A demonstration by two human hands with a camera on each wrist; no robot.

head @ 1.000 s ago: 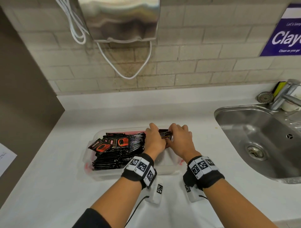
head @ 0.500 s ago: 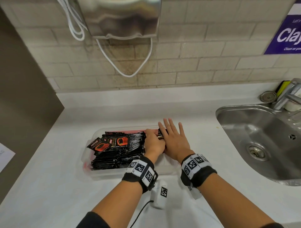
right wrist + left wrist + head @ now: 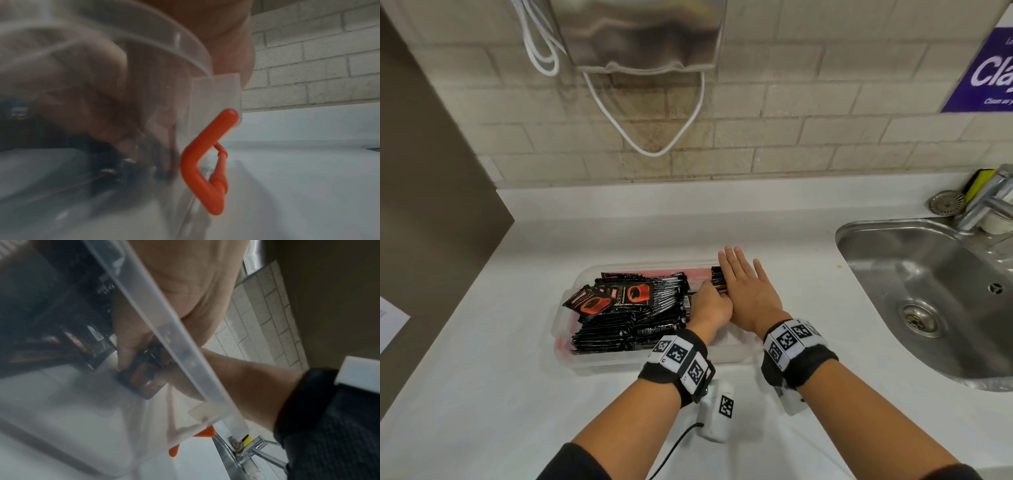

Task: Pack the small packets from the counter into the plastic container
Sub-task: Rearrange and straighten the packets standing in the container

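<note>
A clear plastic container (image 3: 640, 368) stands on the white counter, its left part filled with a stack of black and red packets (image 3: 626, 308). My left hand (image 3: 712, 305) is inside the container, fingers curled round a small bundle of packets (image 3: 717, 279) standing on edge; the left wrist view shows this bundle (image 3: 141, 378) through the container's wall (image 3: 164, 324). My right hand (image 3: 746, 287) lies flat with straight fingers against the bundle's right side. In the right wrist view the container's orange latch (image 3: 205, 162) is close up and the rest is blurred.
A steel sink (image 3: 859, 233) with a tap (image 3: 989, 202) lies to the right. A metal dispenser (image 3: 647, 31) and a looped white cable (image 3: 654, 137) hang on the tiled wall behind. A brown panel bounds the left, with a sheet of paper (image 3: 390, 325) there.
My right hand has gone from curled on the bundle to flat with straight fingers beside it. The left hand keeps its hold on the bundle inside the container.
</note>
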